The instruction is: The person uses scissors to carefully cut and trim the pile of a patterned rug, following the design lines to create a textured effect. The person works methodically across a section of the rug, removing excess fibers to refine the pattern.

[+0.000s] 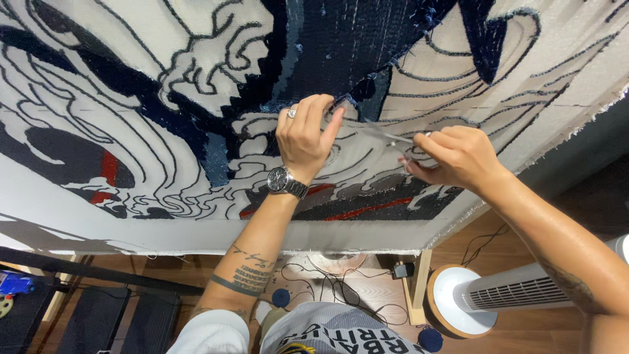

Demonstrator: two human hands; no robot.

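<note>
A large white cloth (196, 52) stretched on a frame fills the upper view, with dark blue, grey and red tufted yarn areas and black drawn lines. My left hand (304, 134), with a ring and a wristwatch, pinches the cloth near the edge of the dark blue patch (354, 46). My right hand (455, 157) holds slim metal scissors (383, 134), their blades pointing left toward my left fingertips. The scissor handles are hidden inside my fingers.
Below the cloth, a wooden frame leg (419, 282) stands on a wood floor. A white tower fan (504, 292) lies at the right with its round base (452, 301). Black cables (327, 285) run across the floor. Dark boxes (111, 321) sit at lower left.
</note>
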